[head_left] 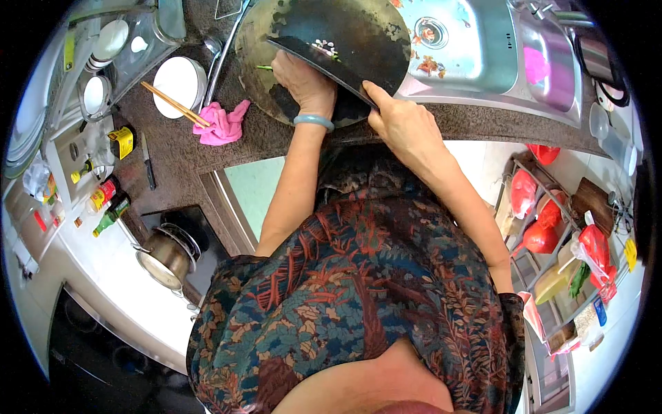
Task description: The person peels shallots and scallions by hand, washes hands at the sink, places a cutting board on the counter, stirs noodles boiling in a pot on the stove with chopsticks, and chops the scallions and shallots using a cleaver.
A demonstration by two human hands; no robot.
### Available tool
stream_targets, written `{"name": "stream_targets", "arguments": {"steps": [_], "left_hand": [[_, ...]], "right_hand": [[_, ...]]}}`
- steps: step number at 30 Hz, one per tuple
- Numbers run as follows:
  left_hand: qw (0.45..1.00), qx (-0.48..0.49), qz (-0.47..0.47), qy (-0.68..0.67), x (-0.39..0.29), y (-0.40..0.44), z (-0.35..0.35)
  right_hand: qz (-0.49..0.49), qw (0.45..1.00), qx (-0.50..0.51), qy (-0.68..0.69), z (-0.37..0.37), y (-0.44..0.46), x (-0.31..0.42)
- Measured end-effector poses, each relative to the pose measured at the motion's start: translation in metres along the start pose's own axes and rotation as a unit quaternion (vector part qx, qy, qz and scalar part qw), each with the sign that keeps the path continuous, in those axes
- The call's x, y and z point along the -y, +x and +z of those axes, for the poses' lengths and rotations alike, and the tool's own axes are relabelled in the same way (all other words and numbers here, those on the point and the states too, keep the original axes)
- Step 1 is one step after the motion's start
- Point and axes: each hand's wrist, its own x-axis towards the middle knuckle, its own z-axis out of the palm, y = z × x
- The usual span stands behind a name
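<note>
My right hand (407,127) grips the handle end of a dark-bladed cleaver (321,65), which slants across a round, dark, worn chopping board (258,34). Behind the blade, my left hand (303,79) is closed with its fingers curled down at the board. A thin green scallion stalk (264,67) sticks out to the left of these fingers; the rest of it is hidden under the hand. Small white and green chopped scallion pieces (324,48) lie on the board, just past the blade.
Right of the board is a steel sink (476,76) with scraps around its drain. To the left stand a white bowl (176,79), wooden chopsticks (176,105) and a pink cloth (225,124). A small knife (149,165) lies farther left, near several bottles and a metal pot (164,259).
</note>
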Motion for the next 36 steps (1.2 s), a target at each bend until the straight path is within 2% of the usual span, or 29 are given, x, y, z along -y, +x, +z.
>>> {"name": "stream_targets", "arguments": {"steps": [4,6,9,16,18,22,25,27,31,33,36], "left_hand": [[0.997,0.036,-0.05,-0.054,0.01,-0.001,0.01],[1.0,-0.019,-0.011,-0.015,0.005,-0.002,0.006],[0.999,-0.045,0.008,0.005,0.002,-0.001,0.006],[0.998,-0.062,0.018,0.015,0.003,-0.003,0.005],[0.999,-0.051,0.005,0.003,0.004,0.003,0.005],[0.999,0.002,0.039,0.022,0.009,0.005,-0.009],[0.998,-0.004,0.063,-0.023,0.011,0.002,-0.015],[0.994,-0.085,0.064,-0.005,0.011,0.0,-0.017],[0.995,-0.086,0.037,-0.024,0.009,-0.006,-0.017],[0.999,-0.013,0.014,0.044,0.012,-0.008,-0.014],[0.997,-0.048,-0.01,0.065,0.011,-0.01,-0.005]], "right_hand": [[-0.004,1.0,0.013,0.019,-0.012,-0.015,0.0],[0.039,0.998,0.051,0.017,-0.018,-0.022,0.002],[0.037,0.998,0.045,0.035,-0.015,-0.025,-0.004],[0.044,0.999,0.016,0.026,0.002,0.006,0.008],[0.012,0.997,-0.004,0.075,-0.003,0.008,0.001],[0.03,0.985,0.028,0.169,-0.019,0.009,-0.009],[0.041,0.986,0.04,0.155,-0.023,0.002,-0.01],[0.035,0.988,0.032,0.149,-0.021,-0.002,-0.01],[0.02,0.994,0.021,0.11,-0.018,-0.012,-0.006],[0.015,0.995,0.018,0.092,-0.015,-0.016,-0.004],[0.013,0.999,0.014,0.044,-0.005,-0.022,-0.005]]}}
